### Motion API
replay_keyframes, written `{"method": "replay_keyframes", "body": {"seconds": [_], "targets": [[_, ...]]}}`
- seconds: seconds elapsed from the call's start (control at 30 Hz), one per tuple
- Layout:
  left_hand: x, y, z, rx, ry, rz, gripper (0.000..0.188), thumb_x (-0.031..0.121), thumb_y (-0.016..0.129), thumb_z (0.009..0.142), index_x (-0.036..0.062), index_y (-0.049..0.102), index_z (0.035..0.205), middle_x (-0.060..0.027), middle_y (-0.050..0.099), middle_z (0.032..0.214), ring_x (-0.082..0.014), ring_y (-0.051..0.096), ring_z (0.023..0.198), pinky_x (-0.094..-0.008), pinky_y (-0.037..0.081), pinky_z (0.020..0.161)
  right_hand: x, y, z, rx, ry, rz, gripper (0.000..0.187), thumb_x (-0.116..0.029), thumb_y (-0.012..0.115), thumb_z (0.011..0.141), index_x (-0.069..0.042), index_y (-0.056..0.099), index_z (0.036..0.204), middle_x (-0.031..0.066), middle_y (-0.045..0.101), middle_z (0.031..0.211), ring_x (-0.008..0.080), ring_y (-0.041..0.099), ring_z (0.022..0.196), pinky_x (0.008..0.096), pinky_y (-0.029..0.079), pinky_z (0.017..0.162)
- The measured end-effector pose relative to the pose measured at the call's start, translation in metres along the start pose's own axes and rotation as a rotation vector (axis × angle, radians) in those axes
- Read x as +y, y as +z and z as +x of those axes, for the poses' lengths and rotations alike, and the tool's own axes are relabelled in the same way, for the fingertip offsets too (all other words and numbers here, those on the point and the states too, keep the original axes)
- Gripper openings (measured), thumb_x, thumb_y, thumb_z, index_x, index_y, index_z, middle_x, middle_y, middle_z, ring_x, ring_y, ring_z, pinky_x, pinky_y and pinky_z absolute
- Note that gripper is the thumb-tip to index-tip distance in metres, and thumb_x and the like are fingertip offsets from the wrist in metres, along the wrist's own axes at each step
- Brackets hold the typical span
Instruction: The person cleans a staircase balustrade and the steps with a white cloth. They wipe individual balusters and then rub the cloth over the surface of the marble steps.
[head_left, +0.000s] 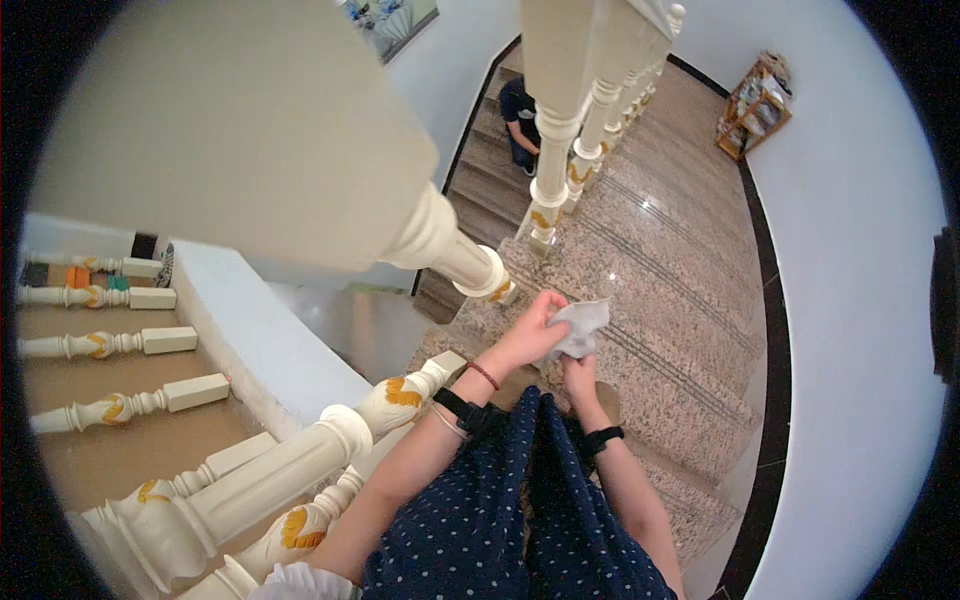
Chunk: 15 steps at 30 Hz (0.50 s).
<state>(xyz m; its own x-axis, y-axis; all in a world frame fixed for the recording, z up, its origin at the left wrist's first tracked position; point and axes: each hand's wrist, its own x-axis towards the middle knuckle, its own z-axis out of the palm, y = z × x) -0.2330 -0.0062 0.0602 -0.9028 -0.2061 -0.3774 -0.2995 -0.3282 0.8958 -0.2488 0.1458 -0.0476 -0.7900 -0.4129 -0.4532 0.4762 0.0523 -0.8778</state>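
While, in the head view, the left hand [530, 337] has its grip closed on a pale grey cloth [583, 322], the right hand [578, 378] pinches the lower edge; the cloth is held above the stairs [690, 365], nearer their edge by the balusters [395, 400] than the wall-side edge. Should both pinches slacken, it could drop and make a step slippery underfoot.

Speckled pinkish-brown stone stairs [640, 225], with dark strips [680, 368] along the step edges. Directly on them, cream balusters [548, 180]; farther off, a small wooden rack [742, 135] with assorted items [772, 72]. On the lower flight [480, 178], a person [518, 125] in dark clothes.
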Motion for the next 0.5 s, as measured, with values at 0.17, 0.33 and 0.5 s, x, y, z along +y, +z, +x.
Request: {"method": "replay_keyframes", "body": {"seconds": [0.17, 0.33, 0.5], "targets": [[0.000, -0.003, -0.012, 0.128, 0.064, 0.146, 0.024, 0.008, 0.052, 0.086, 0.0036, 0.043, 0.107, -0.0097, 0.058, 0.093, -0.0154, 0.058, 0.084, -0.0308, 0.047, 0.075, -0.033, -0.016, -0.003, -0.085, -0.020, -0.128, 0.029, 0.002, 0.051, 0.080, 0.000, 0.058, 0.108, 0.0062, 0.063, 0.105, 0.0142, 0.056, 0.098, 0.0291, 0.044, 0.084], [0.024, 0.018, -0.029, -0.005, 0.045, 0.420, 0.028, 0.016, 0.054, 0.090, 0.0027, 0.043, 0.111, -0.0057, 0.056, 0.103, -0.0142, 0.053, 0.092, -0.0308, 0.046, 0.081, -0.064, -0.051, -0.026, -0.229, -0.036, 0.093, 0.043, 0.004, 0.052, 0.079, -0.002, 0.047, 0.122, 0.0063, 0.062, 0.103, 0.0140, 0.057, 0.095, 0.0295, 0.046, 0.082], [0.051, 0.031, -0.045, -0.207, -0.077, 0.575, 0.042, 0.033, 0.057, 0.090, 0.0009, 0.045, 0.114, -0.0100, 0.059, 0.106, -0.0157, 0.054, 0.098, -0.0313, 0.046, 0.083, -0.138, -0.089, -0.081, -0.254, -0.032, -0.172, 0.059, -0.004, 0.062, 0.082, -0.006, 0.034, 0.134, 0.0067, 0.061, 0.105, 0.0146, 0.059, 0.093, 0.0282, 0.047, 0.082]]}}
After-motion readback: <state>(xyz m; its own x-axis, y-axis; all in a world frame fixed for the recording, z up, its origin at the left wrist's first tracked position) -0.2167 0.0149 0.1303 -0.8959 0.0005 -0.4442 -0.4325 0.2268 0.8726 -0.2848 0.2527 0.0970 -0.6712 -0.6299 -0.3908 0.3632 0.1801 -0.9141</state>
